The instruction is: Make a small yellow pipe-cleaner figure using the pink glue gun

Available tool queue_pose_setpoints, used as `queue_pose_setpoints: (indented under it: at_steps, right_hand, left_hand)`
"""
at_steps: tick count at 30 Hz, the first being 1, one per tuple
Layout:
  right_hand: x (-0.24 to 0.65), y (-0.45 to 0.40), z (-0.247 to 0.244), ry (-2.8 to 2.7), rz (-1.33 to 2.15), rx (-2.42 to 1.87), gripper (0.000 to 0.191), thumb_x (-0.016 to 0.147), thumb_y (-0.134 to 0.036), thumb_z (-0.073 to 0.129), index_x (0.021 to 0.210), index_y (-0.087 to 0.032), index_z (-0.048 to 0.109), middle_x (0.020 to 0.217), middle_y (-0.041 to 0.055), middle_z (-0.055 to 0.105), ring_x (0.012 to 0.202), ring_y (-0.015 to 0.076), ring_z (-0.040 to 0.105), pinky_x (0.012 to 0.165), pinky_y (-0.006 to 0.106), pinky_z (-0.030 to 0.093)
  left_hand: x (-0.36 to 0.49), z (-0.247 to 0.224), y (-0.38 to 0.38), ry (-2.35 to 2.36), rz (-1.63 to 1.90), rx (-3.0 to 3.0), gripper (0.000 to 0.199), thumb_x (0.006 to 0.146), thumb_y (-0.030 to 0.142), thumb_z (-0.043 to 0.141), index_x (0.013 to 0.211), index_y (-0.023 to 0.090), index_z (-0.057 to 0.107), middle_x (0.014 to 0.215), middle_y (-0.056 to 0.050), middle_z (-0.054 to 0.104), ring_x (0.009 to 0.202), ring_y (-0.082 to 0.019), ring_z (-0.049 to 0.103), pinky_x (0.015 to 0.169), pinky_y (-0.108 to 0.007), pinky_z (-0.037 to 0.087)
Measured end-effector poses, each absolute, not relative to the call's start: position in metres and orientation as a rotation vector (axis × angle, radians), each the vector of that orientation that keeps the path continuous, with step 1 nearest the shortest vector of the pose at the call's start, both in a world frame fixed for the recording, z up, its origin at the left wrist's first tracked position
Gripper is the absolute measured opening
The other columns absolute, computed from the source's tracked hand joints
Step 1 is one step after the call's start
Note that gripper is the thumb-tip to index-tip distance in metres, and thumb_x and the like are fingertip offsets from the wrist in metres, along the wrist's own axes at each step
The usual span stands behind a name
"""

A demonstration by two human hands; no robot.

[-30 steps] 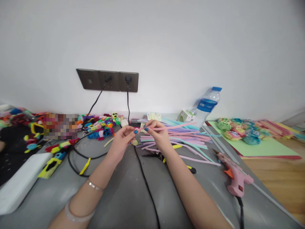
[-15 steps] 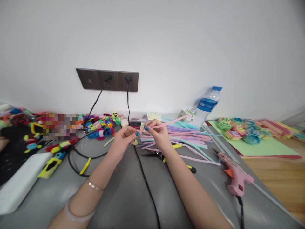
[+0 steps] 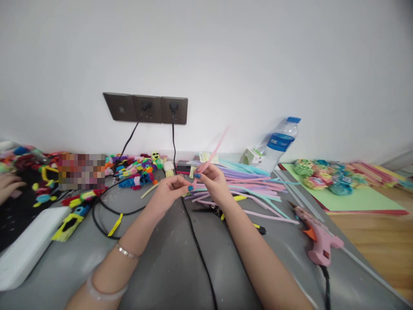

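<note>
A pink pipe cleaner (image 3: 217, 150) is held up between my hands, its long free end slanting up and to the right. My right hand (image 3: 213, 183) pinches it between thumb and fingers. Close by on the left, my left hand (image 3: 171, 191) pinches its lower end, which is bent near the fingertips. Behind and under my right hand lies a spread of pastel pipe cleaners (image 3: 258, 185) in pink, purple and turquoise. Pliers with yellow and black handles (image 3: 214, 210) lie partly hidden beneath my right forearm.
A pink glue gun (image 3: 319, 245) lies at right, near a water bottle (image 3: 280, 144) leaning on the wall. Black cables (image 3: 196, 241) cross the grey table. At left are colourful fuzzy figures (image 3: 138, 172), a white block (image 3: 29, 247) and another person's hand (image 3: 9, 187).
The pink pipe cleaner's free end has swung from nearly level to steeply upward. My left hand has shifted slightly down and right. Another person's hand has come further into view at left.
</note>
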State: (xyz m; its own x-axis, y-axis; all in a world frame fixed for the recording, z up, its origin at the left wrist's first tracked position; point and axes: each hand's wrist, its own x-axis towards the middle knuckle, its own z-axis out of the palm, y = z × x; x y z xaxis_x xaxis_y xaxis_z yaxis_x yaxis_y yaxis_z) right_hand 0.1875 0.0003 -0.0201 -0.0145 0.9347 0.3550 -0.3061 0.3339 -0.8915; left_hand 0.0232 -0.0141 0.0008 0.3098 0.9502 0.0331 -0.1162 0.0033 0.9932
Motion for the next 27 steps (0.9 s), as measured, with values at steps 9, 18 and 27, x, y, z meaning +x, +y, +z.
queue_pose_setpoints:
  at_steps: [9, 18, 27]
  right_hand:
    - [0.1901, 0.0005, -0.0249, -1.267, 1.12, -0.764, 0.024, 0.075, -0.048, 0.076, 0.083, -0.025, 0.077, 0.075, 0.0022, 0.071, 0.068, 0.0175, 0.061, 0.072, 0.035, 0.052]
    - [0.1902, -0.0018, -0.0234, -1.325, 1.158, -0.763, 0.022, 0.076, -0.045, 0.077, 0.087, -0.026, 0.079, 0.072, 0.0017, 0.071, 0.063, 0.0161, 0.061, 0.064, 0.032, 0.051]
    - [0.1892, -0.0039, -0.0209, -1.346, 1.222, -0.743, 0.016, 0.076, -0.037, 0.077, 0.088, -0.027, 0.08, 0.076, 0.0011, 0.072, 0.061, 0.0137, 0.061, 0.062, 0.029, 0.05]
  left_hand:
    - [0.0239, 0.0031, -0.0168, 0.879, 0.947, 1.348, 0.029, 0.061, 0.041, 0.084, 0.062, 0.017, 0.069, 0.067, -0.003, 0.07, 0.065, -0.016, 0.061, 0.067, -0.027, 0.048]
    - [0.0231, 0.0011, -0.0161, 0.855, 0.911, 1.392, 0.026, 0.061, 0.038, 0.084, 0.064, 0.017, 0.07, 0.07, -0.005, 0.072, 0.067, -0.018, 0.063, 0.067, -0.028, 0.049]
    - [0.0219, -0.0062, -0.0132, 0.911, 0.893, 1.436, 0.02, 0.061, 0.03, 0.082, 0.065, 0.014, 0.071, 0.065, -0.004, 0.067, 0.058, -0.013, 0.054, 0.057, -0.024, 0.037]
